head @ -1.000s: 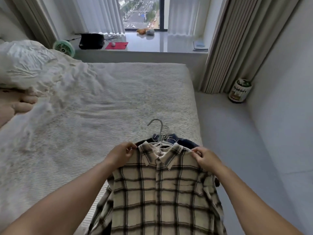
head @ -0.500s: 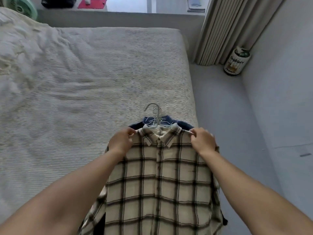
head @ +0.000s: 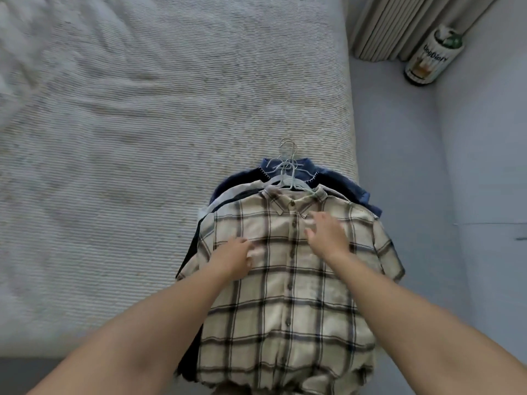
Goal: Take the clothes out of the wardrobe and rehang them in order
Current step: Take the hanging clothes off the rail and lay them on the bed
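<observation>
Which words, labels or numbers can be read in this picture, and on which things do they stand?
Dark lettering on the white cylindrical container with a green top by the beige curtain: too blurred to read for certain.
Beige plaid button shirt and the other clothes lying on the bed: no readable text or label.

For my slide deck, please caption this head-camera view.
Both hands, left and right, open over a plaid shirt topping hangered clothes on the bed.

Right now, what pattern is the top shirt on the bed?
Plaid: cream shirt with dark checks, buttoned, seen in the head view.
</observation>
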